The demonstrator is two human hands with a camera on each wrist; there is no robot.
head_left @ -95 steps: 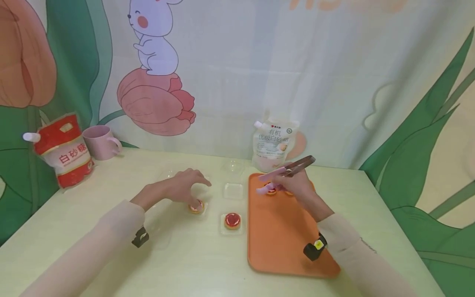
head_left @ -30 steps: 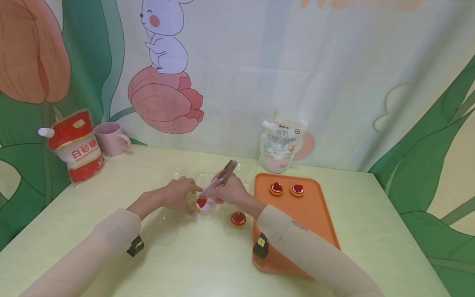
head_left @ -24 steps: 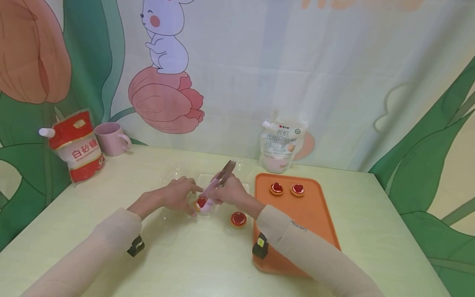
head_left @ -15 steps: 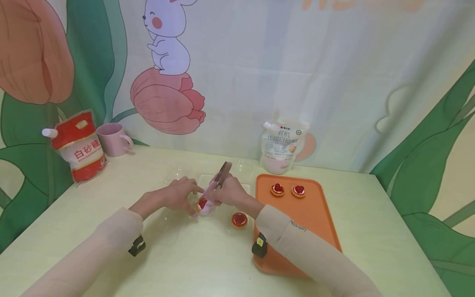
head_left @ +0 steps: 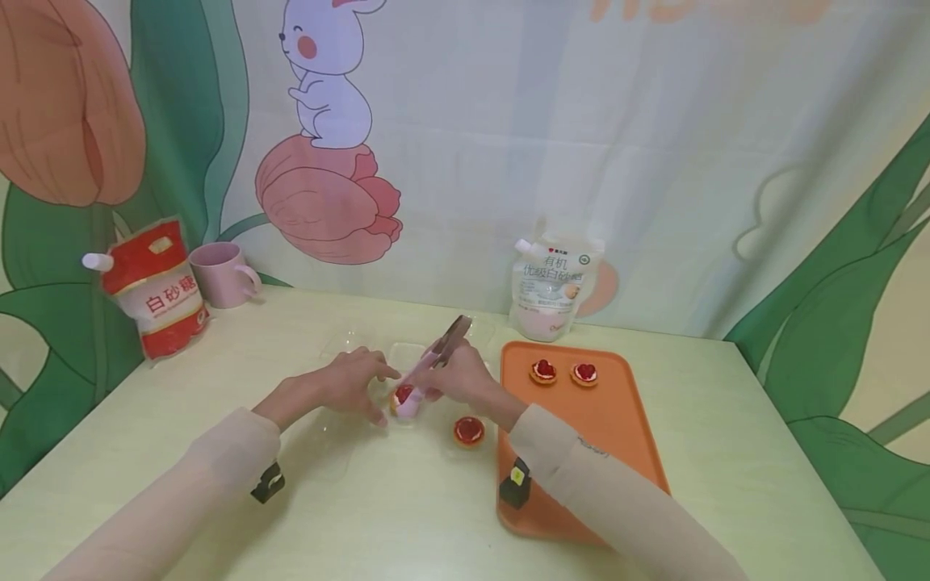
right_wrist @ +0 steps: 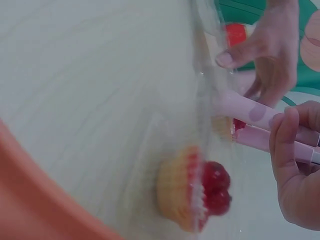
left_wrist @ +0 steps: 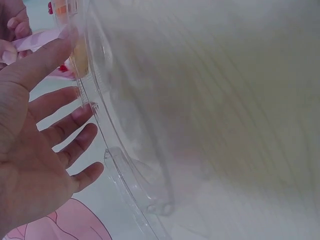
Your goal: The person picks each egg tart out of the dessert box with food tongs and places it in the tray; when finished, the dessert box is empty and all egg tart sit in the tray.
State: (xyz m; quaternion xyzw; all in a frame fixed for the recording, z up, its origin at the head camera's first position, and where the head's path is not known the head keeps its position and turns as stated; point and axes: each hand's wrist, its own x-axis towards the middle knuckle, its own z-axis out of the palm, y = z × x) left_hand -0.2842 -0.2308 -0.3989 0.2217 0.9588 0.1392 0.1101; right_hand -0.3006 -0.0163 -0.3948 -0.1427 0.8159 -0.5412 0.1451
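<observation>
My right hand (head_left: 465, 375) grips a pair of tongs (head_left: 445, 340) with pink tips and metal arms. The pink tips lie against a small tart (head_left: 402, 396) with a red topping, in a clear plastic container (left_wrist: 97, 95). My left hand (head_left: 352, 381) is beside that tart, fingers spread and slightly bent, thumb and fingertips at the container's edge. The tips partly cover the tart. Another red-topped tart (head_left: 468, 431) sits to the right in a clear compartment, and it looms close in the right wrist view.
An orange tray (head_left: 574, 460) on the right bears two tarts (head_left: 563, 372) near its far end. Behind stand a white sugar pouch (head_left: 548, 290), a pink mug (head_left: 221, 274) and a red-and-white sugar bag (head_left: 161, 294). Clear plastic compartments (head_left: 405, 353) surround the hands.
My right hand with the tongs has come left from over the tray to the tart by my left hand. Within the last half second, tongs and tart shift slightly right; the left hand stays.
</observation>
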